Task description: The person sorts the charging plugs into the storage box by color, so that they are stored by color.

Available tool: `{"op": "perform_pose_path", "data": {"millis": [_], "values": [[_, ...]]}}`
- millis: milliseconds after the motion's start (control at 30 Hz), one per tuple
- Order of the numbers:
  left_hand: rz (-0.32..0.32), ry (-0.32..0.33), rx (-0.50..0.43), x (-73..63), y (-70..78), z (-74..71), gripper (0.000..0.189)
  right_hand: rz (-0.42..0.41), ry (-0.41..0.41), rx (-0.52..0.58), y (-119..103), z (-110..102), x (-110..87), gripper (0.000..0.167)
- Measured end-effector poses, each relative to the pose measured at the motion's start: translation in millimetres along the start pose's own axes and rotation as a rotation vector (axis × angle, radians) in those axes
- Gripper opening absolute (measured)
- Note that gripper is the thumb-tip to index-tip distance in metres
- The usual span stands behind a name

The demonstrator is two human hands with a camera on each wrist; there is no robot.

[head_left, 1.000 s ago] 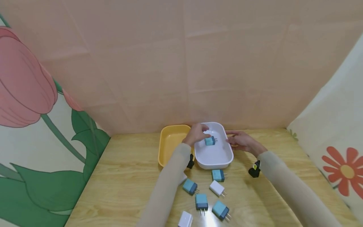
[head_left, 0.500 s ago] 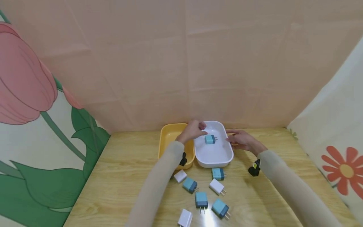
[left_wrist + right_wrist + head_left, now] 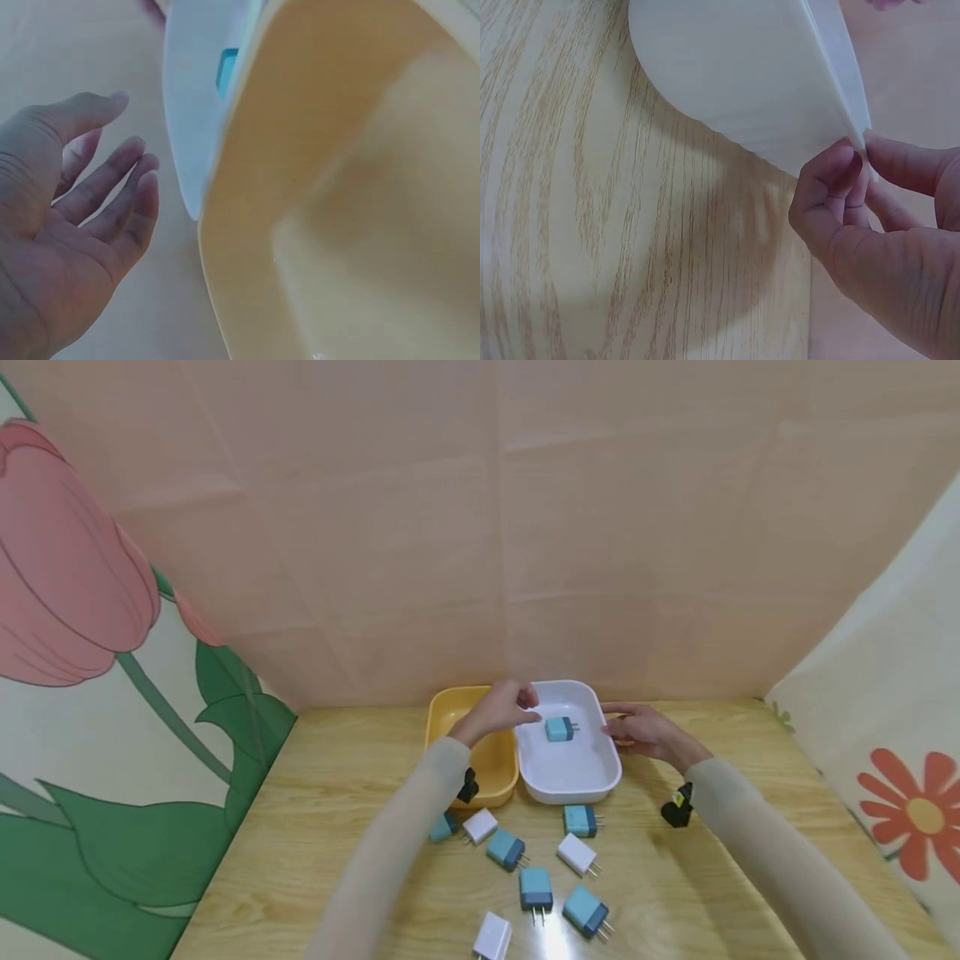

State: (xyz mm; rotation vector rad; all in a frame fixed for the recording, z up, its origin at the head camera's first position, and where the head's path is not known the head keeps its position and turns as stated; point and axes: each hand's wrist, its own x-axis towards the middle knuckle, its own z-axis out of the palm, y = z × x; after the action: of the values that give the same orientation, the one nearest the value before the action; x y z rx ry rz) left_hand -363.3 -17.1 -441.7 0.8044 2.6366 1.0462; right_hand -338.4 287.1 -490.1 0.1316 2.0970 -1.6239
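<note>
The right hand (image 3: 643, 732) pinches the white tray (image 3: 567, 770), good anchor, and the left hand (image 3: 498, 710), fingers apart beside the blue plug (image 3: 558, 729), should lift away gently.

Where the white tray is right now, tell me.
In the head view, the white tray stands right of centre on the table, directly right of the yellow tray. The right hand pinches the white tray's right rim.

I face a creased, pinkish-beige backdrop (image 3: 480, 527) behind my pale wood-grain worktop (image 3: 337, 793). On my left, a white panel (image 3: 67, 731) shows a large pink tulip (image 3: 75, 560) with green leaves (image 3: 142, 868); on my right, a pale cloth (image 3: 892, 668) bears a red flower (image 3: 922, 814). Light (image 3: 556, 937) glints off the worktop.
</note>
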Motion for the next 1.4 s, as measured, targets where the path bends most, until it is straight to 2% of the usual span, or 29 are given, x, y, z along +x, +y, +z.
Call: {"op": "perform_pose_path", "data": {"millis": [167,367,767,1067,1400], "values": [[0.035,0.003,0.014,-7.6,-4.8,-4.2,0.018,0.001,-0.001,-0.008,0,1,0.6,0.062],[0.034,-0.03,0.009,-26.0,-10.3,-7.8,0.022,-0.005,-0.007,-0.005,0,2,2.1,0.063],[0.105,-0.039,-0.063,-59.0,-28.2,-24.0,0.029,0.004,-0.006,0.018,3,2,6.9,0.065],[0.107,-0.061,-0.108,-83.3,-29.5,-30.5,0.029,0.007,-0.001,0.013,0,2,6.5,0.065],[0.049,-0.113,-0.155,-108.4,-27.6,-30.3,0.025,0.004,-0.013,0.03,-1,6,7.7,0.065]]}}
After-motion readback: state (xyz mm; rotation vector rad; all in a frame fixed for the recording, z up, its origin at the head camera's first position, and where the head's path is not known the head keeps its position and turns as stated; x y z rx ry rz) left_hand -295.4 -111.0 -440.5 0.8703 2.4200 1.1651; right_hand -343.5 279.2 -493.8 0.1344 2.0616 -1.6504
